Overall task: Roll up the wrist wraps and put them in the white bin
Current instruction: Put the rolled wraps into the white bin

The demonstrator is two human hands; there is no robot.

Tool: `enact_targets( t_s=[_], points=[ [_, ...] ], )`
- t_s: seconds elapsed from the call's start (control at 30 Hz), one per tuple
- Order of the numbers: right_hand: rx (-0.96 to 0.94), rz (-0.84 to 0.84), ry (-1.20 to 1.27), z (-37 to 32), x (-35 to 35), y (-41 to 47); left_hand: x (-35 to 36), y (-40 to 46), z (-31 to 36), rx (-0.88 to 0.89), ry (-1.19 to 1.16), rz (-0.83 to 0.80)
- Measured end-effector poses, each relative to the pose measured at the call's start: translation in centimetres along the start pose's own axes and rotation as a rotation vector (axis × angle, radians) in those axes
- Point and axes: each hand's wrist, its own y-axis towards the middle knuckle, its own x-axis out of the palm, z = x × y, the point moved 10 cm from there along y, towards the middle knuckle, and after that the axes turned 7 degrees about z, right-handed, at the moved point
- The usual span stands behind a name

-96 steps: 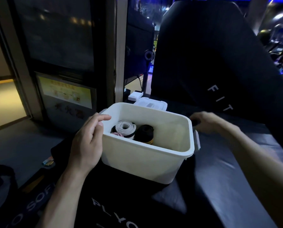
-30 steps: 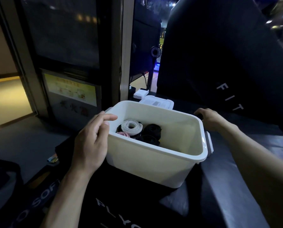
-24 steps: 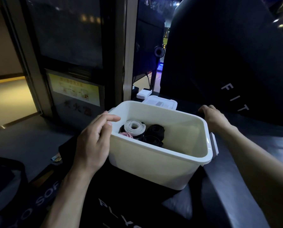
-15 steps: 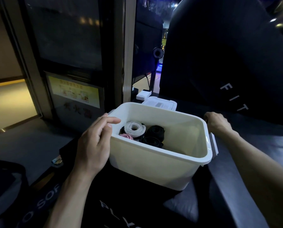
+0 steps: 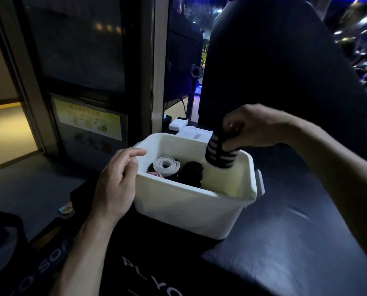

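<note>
Your right hand (image 5: pixel 251 127) holds a rolled wrist wrap (image 5: pixel 220 153), black with pale stripes, over the far right corner of the white bin (image 5: pixel 184 208). The grip here is a pinch: fingers and thumb curl round the top of the roll, and its lower end hangs past the rim, inside the bin's opening but clear of the floor of it. The roll tilts a little, its bottom leaning toward you.

Your left hand (image 5: pixel 116 184) sits at the bin's near left corner, just beside the rim, with its fingers loosely spread and holding nothing. Whether the fingertips touch the plastic is hard to tell in this dim light.

Inside the bin, 3 rolls lie against the left side: a white roll (image 5: pixel 166 168) standing on end so its spiral shows, a black roll (image 5: pixel 192 170) just to its right and touching it, and a pink roll (image 5: pixel 156 175) tucked low against the near wall, mostly hidden. The right half of the bin floor is bare.

The bin rests on a black padded box (image 5: pixel 157 263) with pale lettering, and a latch tab (image 5: pixel 260 182) sticks out from its right wall. A white lid (image 5: pixel 194 133) lies just behind the bin. Farther back stands a small fan (image 5: pixel 196 72), and a yellow poster (image 5: pixel 88 117) hangs on the door panel to the left.
</note>
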Motion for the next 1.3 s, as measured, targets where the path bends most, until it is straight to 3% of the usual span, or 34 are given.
enact_targets(
  t_s=[0.1,0.27,0.53,0.77,0.97,1.1,1.3],
  points=[
    [-0.015,-0.186,-0.175,-1.1,5.1,-0.1,-0.2,0.0,0.2,-0.008,0.009,0.009],
    [-0.007,-0.328,-0.282,-0.1,10.0,-0.1,-1.1,0.0,0.1,-0.066,0.034,0.087],
    [0.004,-0.305,-0.140,0.5,11.8,-0.3,-1.5,0.1,-1.1,-0.181,0.020,0.062],
    [0.006,-0.075,-0.079,2.4,7.8,-3.0,-1.4,0.3,-1.4,-0.184,0.042,0.018],
    [0.376,0.166,-0.002,10.3,5.1,-9.4,2.2,-1.6,1.5,-0.103,0.028,-0.205],
    [0.631,0.235,0.390,13.4,6.0,-14.8,5.2,-2.9,3.0,-0.054,0.015,-0.302],
    [0.657,0.406,0.432,17.0,4.6,-18.7,10.0,-3.9,5.7,-0.049,0.065,-0.347]
  ],
)
